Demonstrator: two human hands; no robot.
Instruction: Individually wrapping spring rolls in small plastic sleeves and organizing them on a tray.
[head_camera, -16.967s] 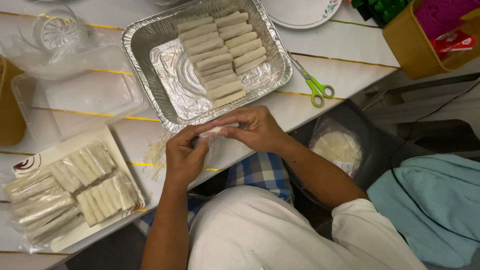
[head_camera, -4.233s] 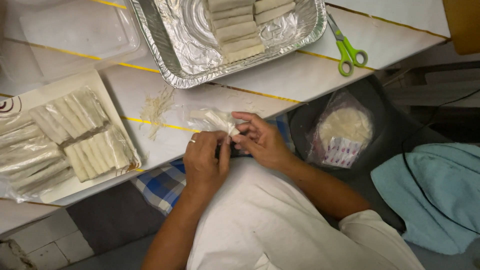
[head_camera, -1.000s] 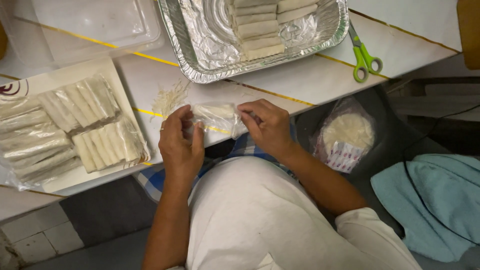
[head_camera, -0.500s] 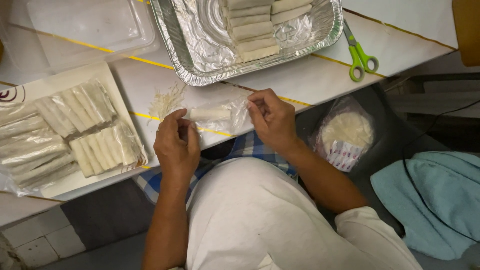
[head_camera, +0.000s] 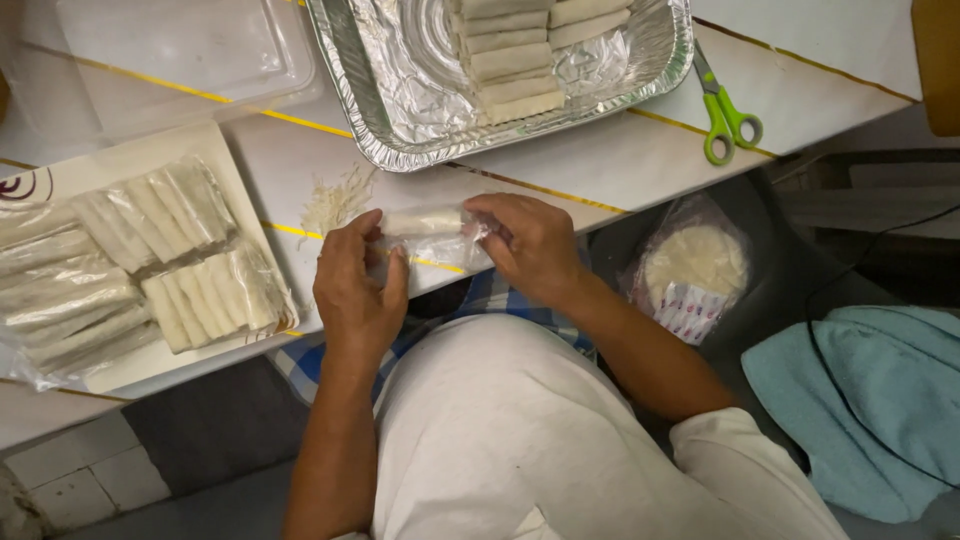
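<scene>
Your left hand (head_camera: 355, 285) and right hand (head_camera: 530, 245) both close on one pale roll (head_camera: 425, 222) in clear wrap (head_camera: 440, 245), held level just over the near edge of the surface (head_camera: 620, 160). Your left fingers curl round the roll's left end, thumb on top; your right fingers pinch the wrap at the right end, where the film bunches up. Just behind the roll, a small heap of pale shreds (head_camera: 335, 200) lies on the surface. Further back stands a foil tray (head_camera: 400, 90) with a row of bare rolls stacked in it. To your left, a flat white tray (head_camera: 150, 160) carries bundles of wrapped rolls (head_camera: 150, 260). Green-handled scissors (head_camera: 725, 110) lie to the right of the foil tray. Below the surface, to your right, sits a bag of round wrappers (head_camera: 695, 265), with a blue cloth (head_camera: 870, 400) beside it.
</scene>
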